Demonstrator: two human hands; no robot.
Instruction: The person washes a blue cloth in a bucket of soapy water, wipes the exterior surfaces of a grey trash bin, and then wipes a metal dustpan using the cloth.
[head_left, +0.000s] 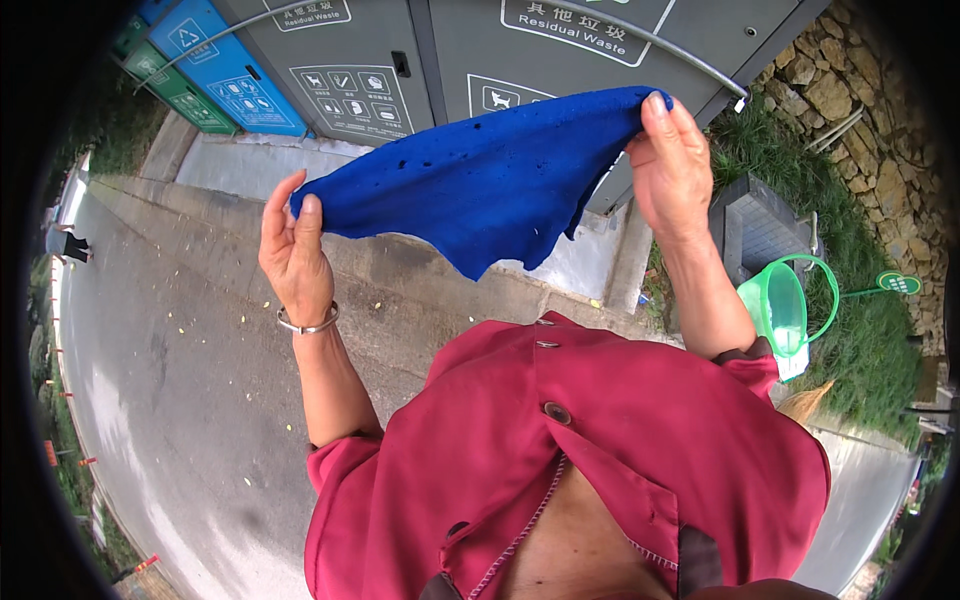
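A blue cloth (480, 184) is stretched between my two hands in front of the grey waste bins. Dark specks or small holes dot its upper part, and its lower edge hangs uneven. My left hand (298, 251) pinches one corner between thumb and fingers, with a metal bangle (309, 327) around the wrist. Higher up on the right, my right hand (673, 169) grips the opposite corner. Below the cloth lies the pale base slab and the paved ground.
Grey residual-waste bins (352, 45) stand ahead, with a blue bin (217, 67) and a green bin (180, 94) to the left. A metal rail (652, 36) crosses their fronts. At right are a green bucket (772, 307), a tiled basin (765, 221) and a stone wall (825, 75). A person (69, 241) is far left.
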